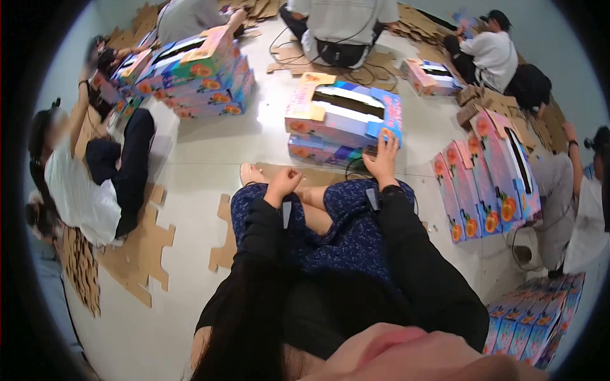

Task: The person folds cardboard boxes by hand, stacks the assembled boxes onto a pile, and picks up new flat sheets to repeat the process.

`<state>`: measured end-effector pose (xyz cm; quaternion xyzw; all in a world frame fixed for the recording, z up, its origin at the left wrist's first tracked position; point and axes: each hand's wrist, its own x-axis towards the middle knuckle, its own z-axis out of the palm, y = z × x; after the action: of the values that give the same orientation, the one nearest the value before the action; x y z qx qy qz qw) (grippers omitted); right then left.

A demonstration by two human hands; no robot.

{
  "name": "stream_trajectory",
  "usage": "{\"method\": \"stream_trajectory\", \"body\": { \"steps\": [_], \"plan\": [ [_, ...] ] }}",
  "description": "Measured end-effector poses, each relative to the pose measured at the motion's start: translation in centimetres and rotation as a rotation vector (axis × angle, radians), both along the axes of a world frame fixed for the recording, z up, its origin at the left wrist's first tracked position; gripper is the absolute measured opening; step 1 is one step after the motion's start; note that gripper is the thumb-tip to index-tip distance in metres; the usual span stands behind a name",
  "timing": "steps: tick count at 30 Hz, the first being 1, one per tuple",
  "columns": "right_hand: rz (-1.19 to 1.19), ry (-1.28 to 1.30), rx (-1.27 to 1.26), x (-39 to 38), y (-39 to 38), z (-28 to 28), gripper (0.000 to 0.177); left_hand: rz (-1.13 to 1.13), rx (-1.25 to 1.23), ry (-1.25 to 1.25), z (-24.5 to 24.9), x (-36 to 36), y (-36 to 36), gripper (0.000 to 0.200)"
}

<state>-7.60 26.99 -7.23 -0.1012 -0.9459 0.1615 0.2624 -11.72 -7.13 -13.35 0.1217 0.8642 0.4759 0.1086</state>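
Note:
A printed cardboard box [305, 127] in pink and blue, with a long slot in its top, lies in front of me on a second similar box [318, 151]. My right hand [383, 159] rests against the near right corner of the upper box, its fingers stretched out and apart, the thumb lower on the side. Over my left knee hovers my left hand [283, 185], its fingers curled in and nothing visible in them. It stands apart from the boxes.
Stacks of similar boxes stand at the left [219, 82] and right [483, 184], with more boxes [537, 320] at lower right. Flat brown cardboard pieces [136, 254] lie on the floor. Several people sit around me. A black cable [276, 44] runs near a seated person [343, 25].

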Motion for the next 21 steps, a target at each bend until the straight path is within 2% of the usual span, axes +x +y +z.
{"method": "stream_trajectory", "body": {
  "steps": [1,3,5,12,15,16,19,21],
  "plan": [
    [-0.014,0.003,0.019,-0.1,0.3,-0.2,0.087,-0.053,-0.154,0.097,1.2,0.8,0.3,0.028],
    [-0.029,-0.001,0.043,-0.1,0.3,-1.0,0.084,-0.159,-0.547,0.108,3.6,2.7,0.7,0.025],
    [-0.009,0.006,0.003,0.2,0.0,-0.7,0.081,-0.155,-0.661,0.106,4.7,3.9,1.3,0.026],
    [0.024,0.024,-0.056,1.2,0.1,-0.2,0.077,-0.178,-0.703,0.330,5.0,6.3,1.9,0.028],
    [-0.053,0.105,-0.083,0.9,0.2,-1.0,0.075,-0.164,-0.672,0.378,4.2,6.3,1.7,0.026],
    [-0.151,0.145,-0.100,0.7,0.3,-1.5,0.071,-0.164,-0.681,0.360,4.1,6.3,1.7,0.024],
    [-0.347,0.279,-0.242,-0.1,1.5,-2.3,0.074,-0.154,-0.663,0.376,3.9,6.4,1.6,0.024],
    [-0.355,0.220,-0.529,0.0,2.8,-1.2,0.084,-0.152,-0.666,0.374,3.9,6.3,1.6,0.023]
  ]
}}
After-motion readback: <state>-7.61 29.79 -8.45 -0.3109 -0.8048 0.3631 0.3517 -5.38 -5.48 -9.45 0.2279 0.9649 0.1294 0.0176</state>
